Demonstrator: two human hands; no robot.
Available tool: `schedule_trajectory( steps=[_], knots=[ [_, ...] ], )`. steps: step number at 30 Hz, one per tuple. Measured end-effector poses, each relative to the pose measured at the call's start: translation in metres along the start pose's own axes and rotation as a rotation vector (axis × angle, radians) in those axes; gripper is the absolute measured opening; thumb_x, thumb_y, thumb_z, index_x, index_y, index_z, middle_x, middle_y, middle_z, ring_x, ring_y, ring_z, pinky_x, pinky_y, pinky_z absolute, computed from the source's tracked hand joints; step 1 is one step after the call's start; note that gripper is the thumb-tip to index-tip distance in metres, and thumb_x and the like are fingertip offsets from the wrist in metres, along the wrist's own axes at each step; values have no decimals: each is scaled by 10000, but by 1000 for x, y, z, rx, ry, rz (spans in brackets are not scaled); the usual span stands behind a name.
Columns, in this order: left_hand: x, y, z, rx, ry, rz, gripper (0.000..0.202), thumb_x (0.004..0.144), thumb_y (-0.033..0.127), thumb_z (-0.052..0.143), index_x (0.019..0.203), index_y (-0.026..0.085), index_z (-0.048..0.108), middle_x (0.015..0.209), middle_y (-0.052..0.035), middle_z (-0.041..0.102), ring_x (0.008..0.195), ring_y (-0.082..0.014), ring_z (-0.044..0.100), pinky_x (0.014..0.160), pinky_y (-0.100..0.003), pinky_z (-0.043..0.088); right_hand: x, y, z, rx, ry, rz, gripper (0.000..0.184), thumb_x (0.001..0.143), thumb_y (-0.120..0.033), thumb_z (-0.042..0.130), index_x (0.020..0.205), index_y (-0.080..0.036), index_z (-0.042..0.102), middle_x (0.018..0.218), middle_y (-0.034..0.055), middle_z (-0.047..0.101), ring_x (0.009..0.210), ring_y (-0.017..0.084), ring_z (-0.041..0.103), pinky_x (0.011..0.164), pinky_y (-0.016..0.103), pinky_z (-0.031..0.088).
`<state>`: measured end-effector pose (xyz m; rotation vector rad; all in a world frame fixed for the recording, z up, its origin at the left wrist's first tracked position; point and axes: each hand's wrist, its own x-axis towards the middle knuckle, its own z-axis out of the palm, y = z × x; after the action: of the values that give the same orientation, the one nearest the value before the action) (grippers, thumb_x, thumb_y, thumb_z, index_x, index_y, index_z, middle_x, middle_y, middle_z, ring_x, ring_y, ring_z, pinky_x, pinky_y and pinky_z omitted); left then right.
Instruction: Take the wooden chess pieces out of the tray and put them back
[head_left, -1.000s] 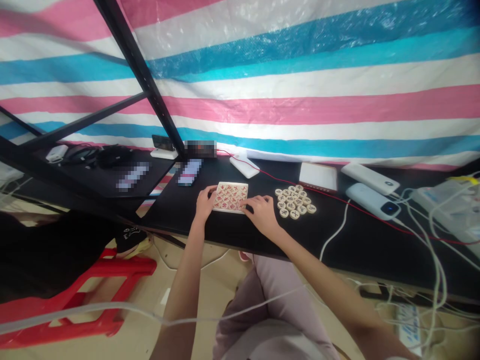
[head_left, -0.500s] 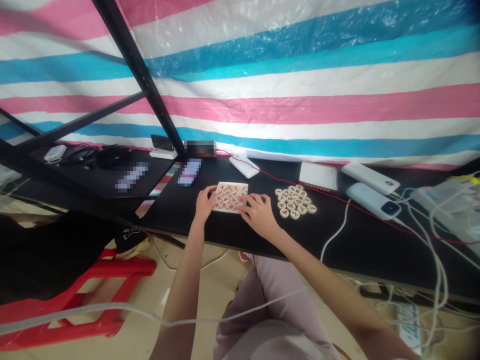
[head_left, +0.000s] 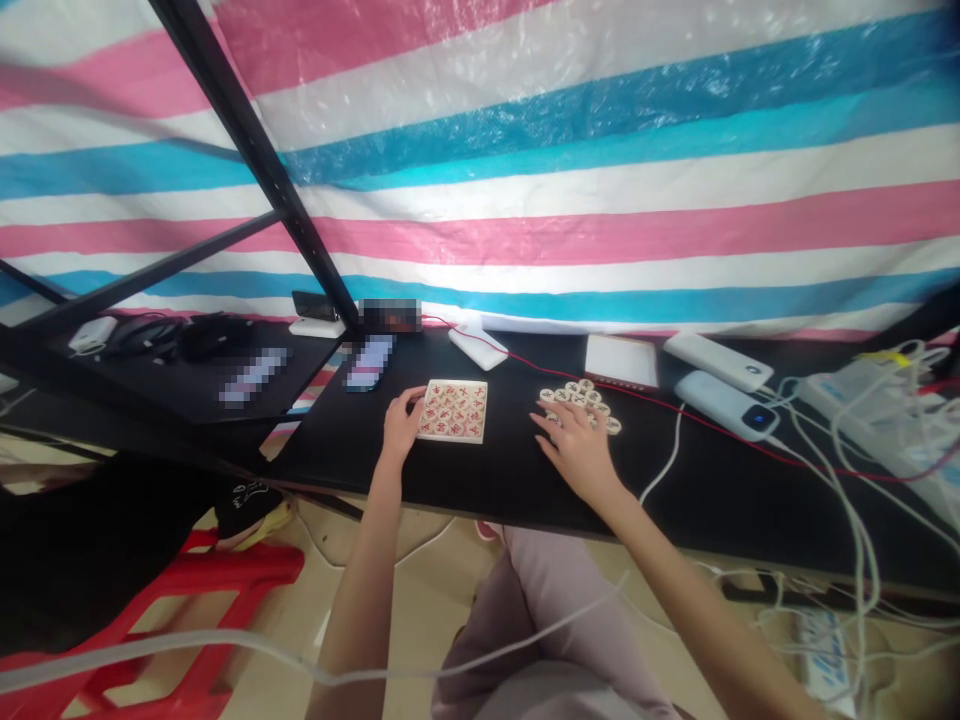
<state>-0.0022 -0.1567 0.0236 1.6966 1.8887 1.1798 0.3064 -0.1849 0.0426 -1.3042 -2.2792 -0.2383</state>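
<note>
A shallow white box (head_left: 484, 412) lies on the black table, filled with rows of round Chinese chess pieces (head_left: 451, 411) that carry red characters. My left hand (head_left: 403, 428) grips the box at its left edge, fingers bent against the side. To the right is a cluster of Chinese chess pieces (head_left: 587, 386) with black characters, lying loose on the tabletop. My right hand (head_left: 583, 452) reaches over this cluster with its fingers spread, hiding the nearer pieces. Whether the fingertips touch the pieces cannot be made out.
Behind the cluster lies a white box lid or tray (head_left: 621, 360). A white power bank (head_left: 718, 361) and a bluish one (head_left: 726, 405) stand right, among cables. A red cable (head_left: 540, 372) crosses the table (head_left: 480, 475). A phone (head_left: 370, 362) lies left; a red stool (head_left: 255, 570) stands below.
My right hand has left the box's right side and moved right, over the black-character pieces. My left hand stays at the box. The view has shifted slightly.
</note>
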Motion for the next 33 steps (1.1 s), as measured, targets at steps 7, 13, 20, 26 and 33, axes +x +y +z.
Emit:
schedule_trajectory(
  steps=[7,13,20,26,33],
  knots=[
    [2,-4,3,-17,-58,32,332,825,276,502,1125,202,624,1067,-74,666,950,-202,600,809,-321,474,-60,9,-17,-30,68,72,270,901,-189,487,1118,-261,630,1146,36,654,1080,221,519,1031,479,177],
    [-16,9,8,-54,-104,70,352,828,306,504,1150,207,605,1097,-72,654,941,-195,606,845,-329,463,-61,13,-24,174,61,136,228,892,-222,514,1083,-269,629,995,34,687,904,198,582,878,405,290],
    [-35,29,17,-156,-92,-2,338,833,377,502,1094,193,611,1105,-82,660,988,-213,610,865,-345,464,17,4,-9,646,14,88,149,861,-219,551,1010,-216,565,951,23,655,845,150,587,819,305,360],
    [-38,32,19,-225,-53,-48,326,837,346,489,1078,161,603,1001,-91,687,931,-202,636,852,-337,480,85,-40,22,534,-205,-150,106,839,-184,556,942,-201,575,949,36,634,945,178,560,807,305,335],
    [-40,34,19,-176,-49,-26,295,822,321,503,1032,161,635,1002,-86,690,897,-197,643,809,-316,491,98,-51,55,540,-228,-174,162,849,-99,472,975,-160,555,980,72,589,903,165,548,798,277,380]
  ],
)
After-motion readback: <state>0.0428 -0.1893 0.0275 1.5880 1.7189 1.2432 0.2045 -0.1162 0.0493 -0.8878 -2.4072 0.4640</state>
